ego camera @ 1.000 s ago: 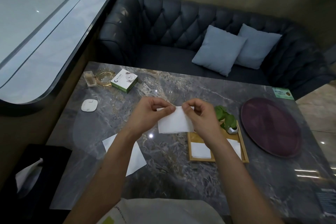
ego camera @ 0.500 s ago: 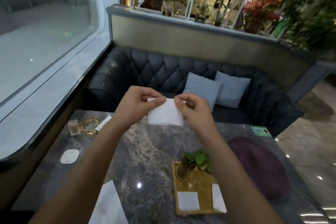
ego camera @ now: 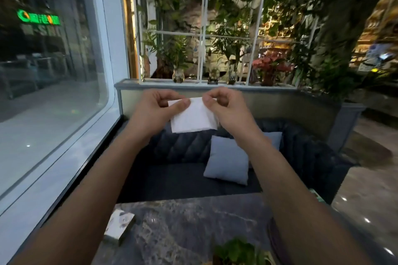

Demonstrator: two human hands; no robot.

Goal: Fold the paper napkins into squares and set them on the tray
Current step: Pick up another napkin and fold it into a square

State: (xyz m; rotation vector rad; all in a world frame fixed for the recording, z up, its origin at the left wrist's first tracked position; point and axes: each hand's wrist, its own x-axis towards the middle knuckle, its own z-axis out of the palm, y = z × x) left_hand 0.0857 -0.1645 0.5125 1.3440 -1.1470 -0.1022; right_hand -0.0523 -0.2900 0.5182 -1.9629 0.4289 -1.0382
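Both grips are pinched on the napkin [ego camera: 193, 116], left hand [ego camera: 154, 109] at its top left corner, right hand [ego camera: 226, 106] at the top right, sheet hanging in the air, clear of the table [ego camera: 193, 221]; nearest, a leafy plant [ego camera: 239, 249] at the table's near edge, a small box [ego camera: 119, 229] toward its left edge; beyond, sofa [ego camera: 172, 170] and cushion [ego camera: 227, 160]. The tray isn't visible. Best bet: match the corners squarely, then crease with firm thumbs.
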